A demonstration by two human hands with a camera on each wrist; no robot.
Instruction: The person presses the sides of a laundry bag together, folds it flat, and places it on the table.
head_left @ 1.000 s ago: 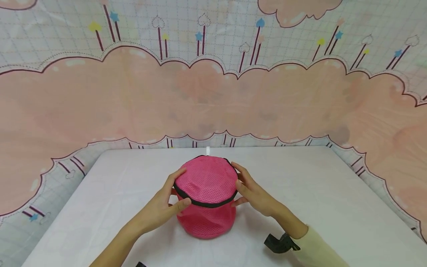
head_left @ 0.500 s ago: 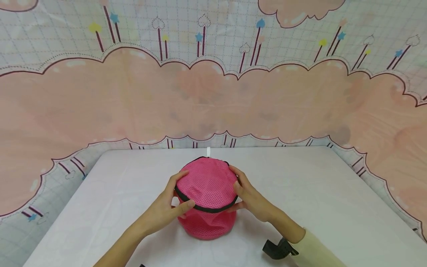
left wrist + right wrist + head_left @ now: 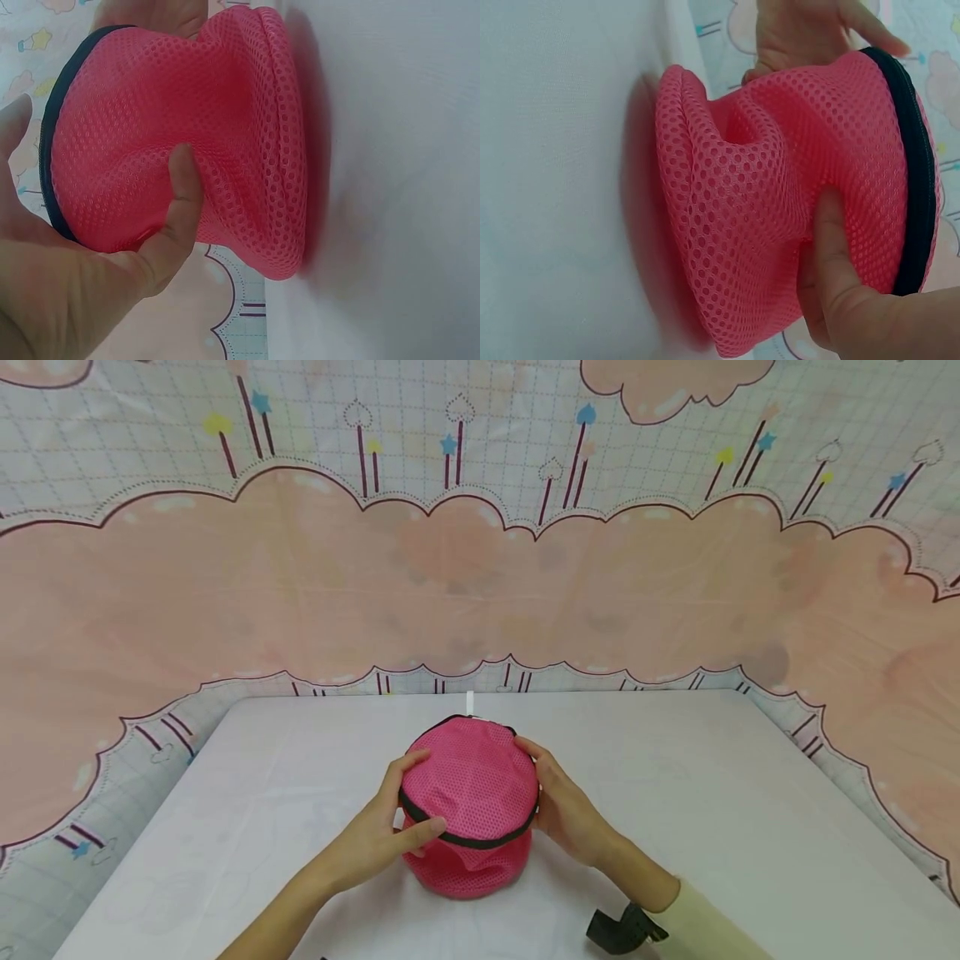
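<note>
A round pink mesh laundry bag (image 3: 472, 781) with a black zipper band around its top stands on the white table, its lower wall creased inward. My left hand (image 3: 378, 839) grips it from the left, the thumb over the black band at the front and a finger on the top. In the left wrist view, one finger (image 3: 184, 195) of that hand presses into the mesh below the band. My right hand (image 3: 570, 806) holds the opposite side, with its fingertips at the band. Its fingers (image 3: 832, 240) dent the mesh wall in the right wrist view. The bag's inside is hidden.
The white tabletop (image 3: 735, 793) spreads around the bag on all sides. A small white tab (image 3: 469, 702) shows behind the bag's far edge. A black wrist mount (image 3: 626, 930) sits by the right sleeve (image 3: 708, 922). Behind the table hangs a patterned cloth (image 3: 480, 593).
The bag's top has shifted slightly right and toward me, tipping forward over its base. Both hands have moved along with it, keeping their hold.
</note>
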